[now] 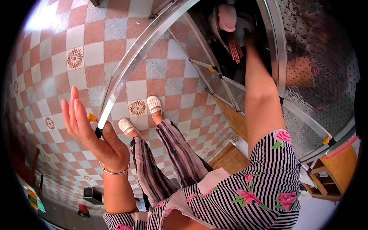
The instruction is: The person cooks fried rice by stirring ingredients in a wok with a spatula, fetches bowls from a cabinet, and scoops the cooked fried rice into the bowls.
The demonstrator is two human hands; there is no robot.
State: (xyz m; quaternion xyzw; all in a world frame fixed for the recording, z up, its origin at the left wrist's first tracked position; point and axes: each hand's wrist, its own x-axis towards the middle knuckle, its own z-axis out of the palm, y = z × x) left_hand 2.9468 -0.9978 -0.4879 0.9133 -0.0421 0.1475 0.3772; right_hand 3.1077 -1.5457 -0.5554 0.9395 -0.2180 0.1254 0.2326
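Observation:
My left hand [94, 134] is raised at the left with its fingers apart, against the lower corner of a metal-framed cabinet door [128, 63] that stands open. Inside the dark cabinet, my right arm reaches in at the top; my right hand [251, 38] is in shadow and its fingers are hard to make out. Next to it are a bunch of reddish-brown chopsticks [235, 51], a pink rounded object [227, 18] and a bowl-like vessel [244, 28].
A perforated metal panel [322, 50] forms the cabinet's right side. A wooden shelf unit [333, 172] stands at the lower right. On the tiled floor [96, 53] are my feet in white clogs [154, 103] and a black box [92, 195] at the lower left.

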